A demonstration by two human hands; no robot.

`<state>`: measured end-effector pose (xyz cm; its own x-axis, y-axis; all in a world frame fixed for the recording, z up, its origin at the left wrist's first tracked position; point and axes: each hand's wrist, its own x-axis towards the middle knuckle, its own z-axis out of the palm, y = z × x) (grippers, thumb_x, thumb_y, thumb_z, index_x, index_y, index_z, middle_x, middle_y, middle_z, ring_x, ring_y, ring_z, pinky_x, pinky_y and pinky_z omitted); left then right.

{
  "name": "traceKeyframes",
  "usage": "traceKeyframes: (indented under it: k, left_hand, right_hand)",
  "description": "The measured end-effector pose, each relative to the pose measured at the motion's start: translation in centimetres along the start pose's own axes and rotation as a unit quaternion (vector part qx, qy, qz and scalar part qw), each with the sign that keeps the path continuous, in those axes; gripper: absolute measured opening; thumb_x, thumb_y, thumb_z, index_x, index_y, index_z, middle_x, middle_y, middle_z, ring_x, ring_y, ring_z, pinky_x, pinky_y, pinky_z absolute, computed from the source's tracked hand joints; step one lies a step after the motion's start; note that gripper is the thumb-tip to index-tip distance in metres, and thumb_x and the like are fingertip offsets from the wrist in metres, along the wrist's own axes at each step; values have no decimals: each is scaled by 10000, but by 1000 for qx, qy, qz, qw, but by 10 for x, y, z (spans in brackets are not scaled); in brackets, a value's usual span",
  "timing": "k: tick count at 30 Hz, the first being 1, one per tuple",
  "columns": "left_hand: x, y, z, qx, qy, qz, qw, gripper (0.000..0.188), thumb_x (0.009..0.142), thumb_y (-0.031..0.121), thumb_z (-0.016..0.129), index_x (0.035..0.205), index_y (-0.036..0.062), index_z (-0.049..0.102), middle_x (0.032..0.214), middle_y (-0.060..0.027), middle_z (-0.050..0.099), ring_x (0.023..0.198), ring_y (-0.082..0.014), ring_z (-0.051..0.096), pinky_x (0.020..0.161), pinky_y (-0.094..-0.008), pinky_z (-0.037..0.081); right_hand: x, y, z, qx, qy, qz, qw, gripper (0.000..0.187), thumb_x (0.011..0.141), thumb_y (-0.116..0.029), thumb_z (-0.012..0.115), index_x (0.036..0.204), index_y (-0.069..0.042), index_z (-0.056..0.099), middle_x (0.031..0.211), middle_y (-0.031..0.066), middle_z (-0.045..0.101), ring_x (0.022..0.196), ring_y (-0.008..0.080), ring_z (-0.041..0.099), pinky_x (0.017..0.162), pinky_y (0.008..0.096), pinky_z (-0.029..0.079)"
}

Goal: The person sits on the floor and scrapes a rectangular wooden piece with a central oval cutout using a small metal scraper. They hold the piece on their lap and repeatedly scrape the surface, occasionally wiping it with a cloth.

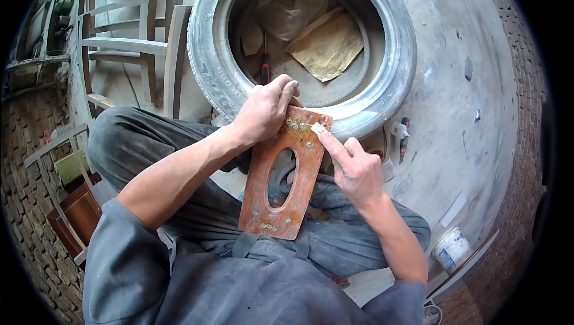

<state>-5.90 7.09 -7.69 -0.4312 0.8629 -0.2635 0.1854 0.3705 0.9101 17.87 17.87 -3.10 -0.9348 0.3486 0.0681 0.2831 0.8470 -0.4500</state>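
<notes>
Board [289,139] before tyre [397,56]; paper [327,47] in tyre; bucket [452,249] right of board.

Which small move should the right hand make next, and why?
Perhaps the right hand should press its white-tipped index finger lightly along the brown board's upper end: that fingertip lies there, near pale round spots, while the left hand holds the board.

Grey floor [457,127], large tire [399,44], white bucket [452,248]
</notes>
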Motion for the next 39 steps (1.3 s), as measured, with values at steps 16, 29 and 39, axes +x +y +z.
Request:
traceKeyframes:
  k: [16,29,39]
  left_hand:
    - [-1,4,0,-4,-3,-7,1000,282,1178,189,447,1094,-32,601,918,-201,806,889,-288,810,812,-388,607]
    - [-1,7,1,15,-7,-7,1000,284,1177,196,448,1118,-30,609,930,-214,806,899,-305,811,810,-398,610]
    - [-1,8,1,16,-12,-10,1000,290,1175,207,457,1122,-34,611,943,-213,808,908,-305,810,820,-396,610]
  right_hand:
    - [-7,10,-9,3,-7,-14,1000,642,863,-30,737,1460,-264,704,748,39,488,534,203,570,470,373,507]
    - [-11,15,-10,-3,-18,-11,1000,641,876,-40,732,1469,-281,699,745,30,473,529,208,551,465,363,497]
    - [-11,17,-12,3,-5,-20,1000,651,879,-29,725,1475,-292,696,730,18,461,520,180,531,454,355,493]
